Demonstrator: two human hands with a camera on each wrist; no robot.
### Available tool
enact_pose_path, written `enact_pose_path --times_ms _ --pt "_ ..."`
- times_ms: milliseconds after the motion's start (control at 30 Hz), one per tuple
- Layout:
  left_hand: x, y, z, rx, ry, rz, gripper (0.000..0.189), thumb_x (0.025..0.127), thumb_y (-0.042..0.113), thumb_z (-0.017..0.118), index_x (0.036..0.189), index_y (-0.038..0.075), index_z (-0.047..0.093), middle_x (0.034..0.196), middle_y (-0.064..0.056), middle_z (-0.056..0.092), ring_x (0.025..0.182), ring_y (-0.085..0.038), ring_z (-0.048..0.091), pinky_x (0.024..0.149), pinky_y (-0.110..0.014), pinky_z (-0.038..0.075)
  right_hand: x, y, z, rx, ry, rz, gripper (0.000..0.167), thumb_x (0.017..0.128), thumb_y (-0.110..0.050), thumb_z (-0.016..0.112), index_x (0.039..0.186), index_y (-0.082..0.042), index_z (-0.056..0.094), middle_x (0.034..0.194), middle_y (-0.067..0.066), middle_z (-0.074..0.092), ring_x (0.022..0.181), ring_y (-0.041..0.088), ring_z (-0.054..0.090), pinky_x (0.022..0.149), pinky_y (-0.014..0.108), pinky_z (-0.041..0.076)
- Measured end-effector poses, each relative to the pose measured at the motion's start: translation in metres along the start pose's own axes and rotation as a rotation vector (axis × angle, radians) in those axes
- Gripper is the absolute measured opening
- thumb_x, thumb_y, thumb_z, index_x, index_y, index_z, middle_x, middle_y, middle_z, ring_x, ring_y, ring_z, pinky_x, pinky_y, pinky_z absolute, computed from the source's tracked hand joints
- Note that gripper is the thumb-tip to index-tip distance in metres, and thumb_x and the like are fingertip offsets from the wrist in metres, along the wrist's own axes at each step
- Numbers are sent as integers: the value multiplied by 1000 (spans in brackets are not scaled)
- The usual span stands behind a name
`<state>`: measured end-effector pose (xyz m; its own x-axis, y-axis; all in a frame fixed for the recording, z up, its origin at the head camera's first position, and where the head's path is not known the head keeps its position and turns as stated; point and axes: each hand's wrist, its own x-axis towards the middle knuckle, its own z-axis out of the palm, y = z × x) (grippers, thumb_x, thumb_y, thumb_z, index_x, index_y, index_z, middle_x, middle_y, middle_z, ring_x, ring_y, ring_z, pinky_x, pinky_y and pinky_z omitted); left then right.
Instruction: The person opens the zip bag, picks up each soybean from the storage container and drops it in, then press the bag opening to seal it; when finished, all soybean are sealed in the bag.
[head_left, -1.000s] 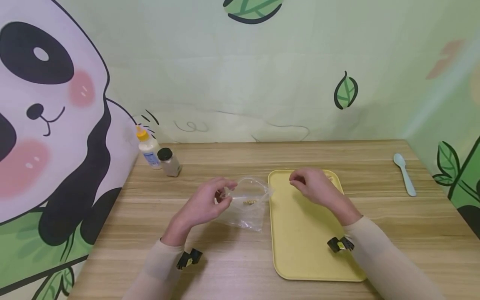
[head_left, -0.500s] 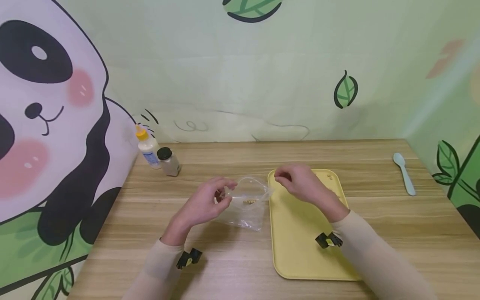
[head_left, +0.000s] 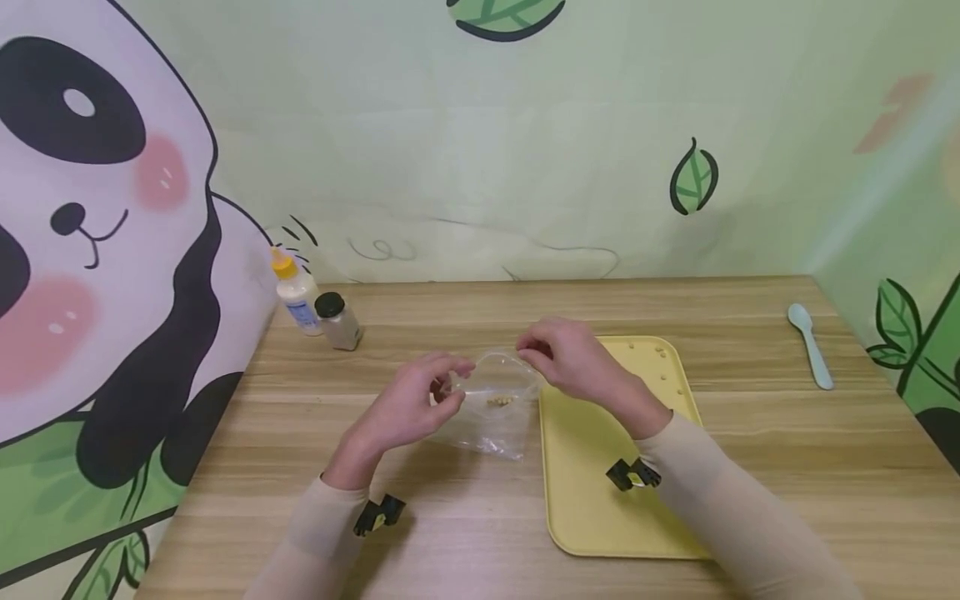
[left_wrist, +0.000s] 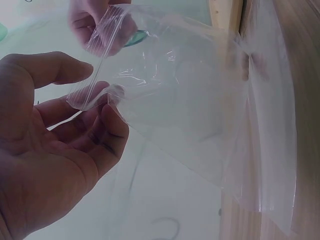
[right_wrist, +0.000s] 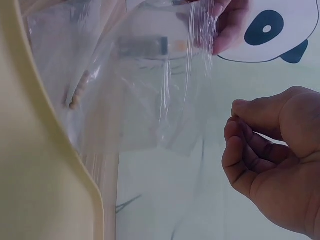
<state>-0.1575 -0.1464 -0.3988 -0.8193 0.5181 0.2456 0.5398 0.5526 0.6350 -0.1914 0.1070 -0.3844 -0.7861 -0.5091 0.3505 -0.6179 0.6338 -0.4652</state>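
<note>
My left hand (head_left: pixel 408 404) grips the mouth of a clear zip bag (left_wrist: pixel 170 100) and holds it partly open over the table. Several pale tan beans (head_left: pixel 499 402) lie together low in the bag; the right wrist view shows these beans (right_wrist: pixel 80 91) in a row through the plastic. Beside the bag's mouth, my right hand (head_left: pixel 573 358) pinches thumb and fingertips together on a tiny bean, which the fingertips almost wholly hide. Below the right forearm lies a yellow tray (head_left: pixel 600 492), with several loose beans (head_left: pixel 661 350) scattered near its far right corner.
A white glue bottle (head_left: pixel 297 296) with an orange cap and a small jar (head_left: pixel 341 325) with a black lid stand at the back left of the wooden table (head_left: pixel 465 533). At the right lies a pale blue spoon (head_left: pixel 810 346). Behind the table rises a wall (head_left: pixel 480 167).
My right hand has moved left from over the tray to the bag's mouth, fingertips still pinched. That uncovers more beans on the tray. The left hand and the bag have stayed in place.
</note>
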Motion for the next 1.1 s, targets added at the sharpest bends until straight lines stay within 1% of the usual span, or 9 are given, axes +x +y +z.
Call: enact_pose_path --times_ms 200,300,533,700,833,1100 --pt "0 1 -1 1 -10 -5 32 87 6 66 119 6 65 102 -3 65 75 -11 53 68 -27 53 5 -11 7 23 -3 -47 6 89 -10 69 91 -6 73 82 2 67 72 11 58 64 25 52" --pt "0 2 -2 2 -7 -2 32 87 6 66 119 5 65 102 -3 65 75 -11 53 68 -26 53 7 -16 10 39 -22 -60 6 90 -10 68 92 -6 72 82 2 67 72 11 58 64 24 52" --pt "0 2 -1 6 -10 -20 33 87 6 66 120 6 65 102 -3 64 74 -11 53 68 -28 54 9 -23 18 55 -50 -99 6 90 -9 68 92 -6 71 83 2 68 73 10 59 66 22 53" --pt "1 2 -1 2 -11 -30 32 87 7 66 119 6 65 103 -3 65 74 -10 53 68 -32 55 9 -23 22 82 -58 -113 5 89 -8 68 92 -5 71 82 1 67 72 9 57 64 20 51" --pt "1 2 -1 0 -10 -27 32 87 6 66 119 6 65 104 -3 65 73 -11 53 68 -34 55 8 -22 23 93 -58 -108 6 90 -10 68 92 -6 71 82 -1 67 71 7 56 63 19 50" --pt "1 3 -2 -1 -12 -19 32 87 6 66 119 6 65 104 -4 65 74 -11 53 68 -27 53 6 -20 21 83 -65 -92 6 90 -12 68 93 -8 72 82 -2 67 71 7 57 64 22 52"
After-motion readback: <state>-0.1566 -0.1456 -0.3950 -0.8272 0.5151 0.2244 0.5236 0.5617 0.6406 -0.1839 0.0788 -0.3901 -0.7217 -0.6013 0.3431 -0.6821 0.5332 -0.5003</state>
